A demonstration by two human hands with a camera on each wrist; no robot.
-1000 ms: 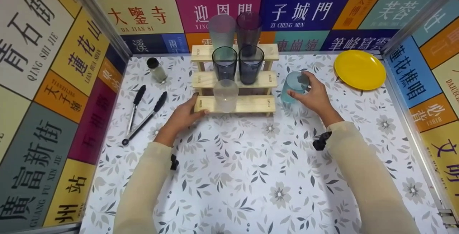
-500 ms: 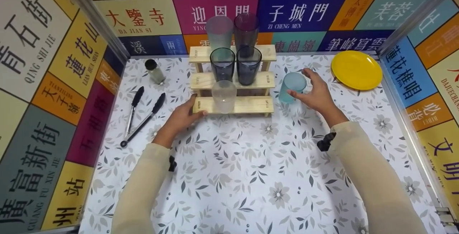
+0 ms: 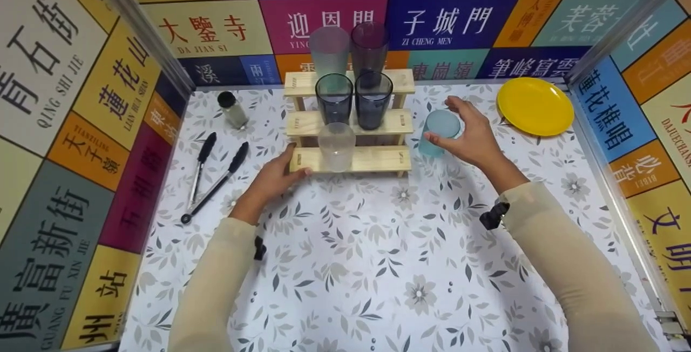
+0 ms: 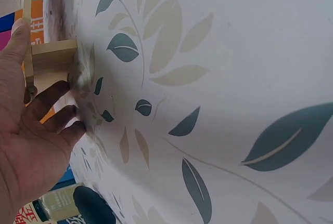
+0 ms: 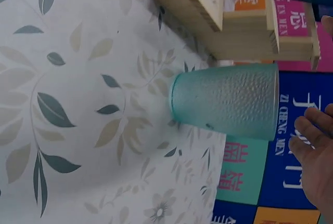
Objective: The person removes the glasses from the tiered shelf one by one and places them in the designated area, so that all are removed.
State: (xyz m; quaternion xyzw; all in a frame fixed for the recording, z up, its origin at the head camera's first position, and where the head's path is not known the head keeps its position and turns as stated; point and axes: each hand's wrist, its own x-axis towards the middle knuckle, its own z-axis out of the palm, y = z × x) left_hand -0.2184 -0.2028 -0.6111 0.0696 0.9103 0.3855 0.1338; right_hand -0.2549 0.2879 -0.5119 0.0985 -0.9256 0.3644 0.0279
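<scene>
A wooden three-step stand (image 3: 378, 158) holds several tumblers. Grey tumblers (image 3: 374, 101) stand on its middle step, and a frosted clear tumbler (image 3: 337, 147) is on the lowest. My left hand (image 3: 273, 173) grips the left end of that lowest step; in the left wrist view its thumb (image 4: 18, 39) lies along the wood and the other fingers spread below. A teal textured tumbler (image 5: 229, 99) stands on the table to the right of the stand. My right hand (image 3: 471, 135) is beside it, thumb and fingers spread, with a gap from the tumbler in the right wrist view.
Black-tipped tongs (image 3: 213, 182) lie spread at the left. Behind them is a small jar with a black lid (image 3: 232, 109). A yellow plate (image 3: 535, 106) lies at the back right. Printed panels wall the flowered table (image 3: 351, 287) on the left, back and right.
My right hand's fingers have spread and drawn slightly off the teal tumbler, which stays standing on the table. The left hand keeps its hold on the stand. The head view has shifted slightly.
</scene>
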